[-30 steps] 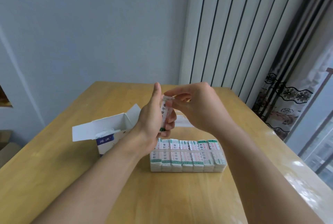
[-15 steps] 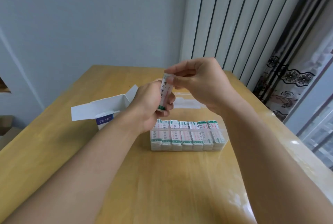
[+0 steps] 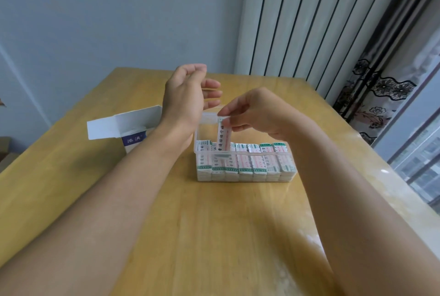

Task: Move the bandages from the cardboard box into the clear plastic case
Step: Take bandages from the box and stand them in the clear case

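The right hand (image 3: 256, 112) pinched the top end of a slim bandage stack (image 3: 223, 137), lowering it upright into the clear plastic case (image 3: 245, 154) on the table (image 3: 214, 224), beside packed rows. The left hand (image 3: 188, 98) hovered loosely open, holding nothing. The cardboard box (image 3: 128, 126) lay open behind. The stack looked light, papery and bendable; gripping its ends seemed best.

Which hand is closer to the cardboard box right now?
Left. The left hand hangs open just right of the cardboard box, its wrist at the box's flap. The right hand is further right, over the clear plastic case, pinching a bandage stack.
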The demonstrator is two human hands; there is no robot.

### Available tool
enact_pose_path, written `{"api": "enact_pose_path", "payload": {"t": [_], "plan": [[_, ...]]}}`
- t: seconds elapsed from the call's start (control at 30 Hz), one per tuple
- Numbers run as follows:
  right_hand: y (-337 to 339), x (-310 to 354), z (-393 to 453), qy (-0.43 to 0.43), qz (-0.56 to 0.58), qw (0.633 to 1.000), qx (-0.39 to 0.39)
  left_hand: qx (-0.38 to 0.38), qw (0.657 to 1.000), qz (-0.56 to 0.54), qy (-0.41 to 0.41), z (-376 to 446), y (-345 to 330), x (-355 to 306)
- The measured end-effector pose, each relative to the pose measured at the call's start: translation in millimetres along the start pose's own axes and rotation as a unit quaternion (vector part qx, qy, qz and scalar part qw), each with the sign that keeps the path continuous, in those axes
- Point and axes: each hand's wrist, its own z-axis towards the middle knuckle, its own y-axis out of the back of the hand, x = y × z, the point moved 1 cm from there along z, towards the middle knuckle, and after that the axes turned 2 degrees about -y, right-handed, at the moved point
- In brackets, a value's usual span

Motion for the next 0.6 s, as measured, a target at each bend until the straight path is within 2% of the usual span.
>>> {"api": "enact_pose_path", "payload": {"t": [0.13, 0.3, 0.6], "plan": [[-6, -7, 5, -0.018, 0.042, 0.999, 0.019, 0.014, 1.0, 0.006, 0.002, 0, 0, 0], [-10, -12, 9, -0.027, 0.041, 0.998, 0.04, 0.024, 1.0, 0.011, 0.005, 0, 0, 0], [-14, -15, 9, -0.04, -0.071, 0.996, 0.045, 0.03, 0.999, 0.007, 0.011, 1, -1, 1]]}}
